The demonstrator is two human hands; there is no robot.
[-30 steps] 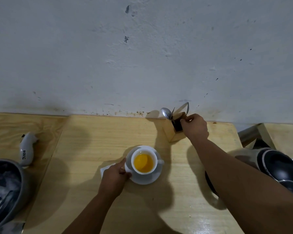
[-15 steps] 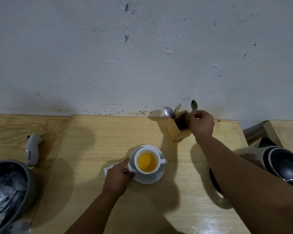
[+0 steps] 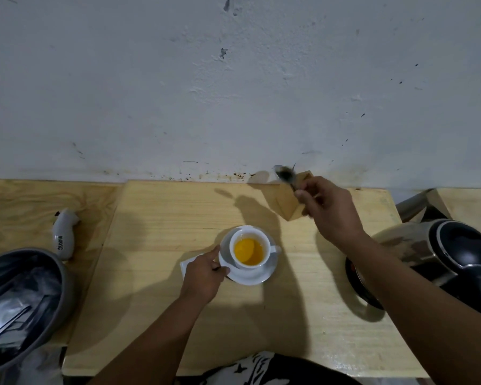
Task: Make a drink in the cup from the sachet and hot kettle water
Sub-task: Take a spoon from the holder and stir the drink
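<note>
Orange liquid fills the cup at the desk centre. Left hand pinches the saucer rim beside it, apparently for steadiness. Right hand, behind the cup, grips a spoon, probably for stirring.

Bare table left of cup; wooden holder, kettle crowding the right

We saw a white cup of orange-yellow liquid on a white saucer, upon a pale wooden table. We noted a black-and-steel kettle and a grey bin.
</note>
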